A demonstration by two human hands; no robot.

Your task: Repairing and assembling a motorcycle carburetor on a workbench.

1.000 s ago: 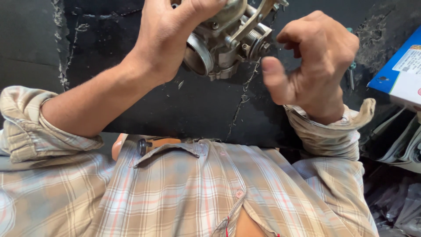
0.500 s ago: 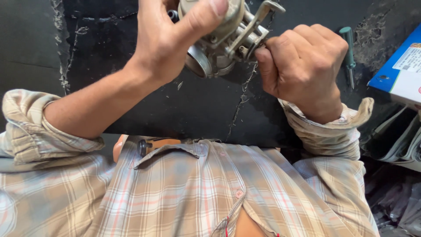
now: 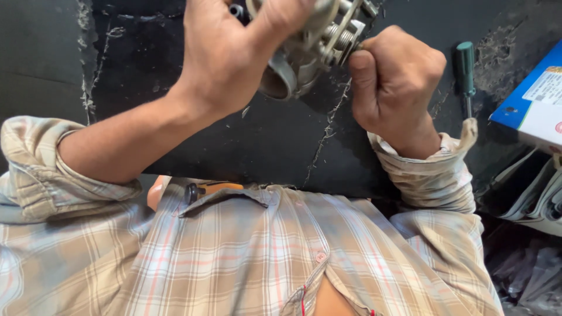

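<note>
Head view shows our left hand (image 3: 234, 64) gripping the grey metal carburettor (image 3: 304, 52) above the dark surface (image 3: 263, 146), steadying it while our right hand (image 3: 395, 82), clenched, presses at its fittings.

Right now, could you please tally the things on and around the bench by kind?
Metal engine parts: 1, the carburettor held in the left hand, right hand at its fittings
Screwdrivers: 2, green and orange
Boxes: 1, blue
Total: 4
</note>
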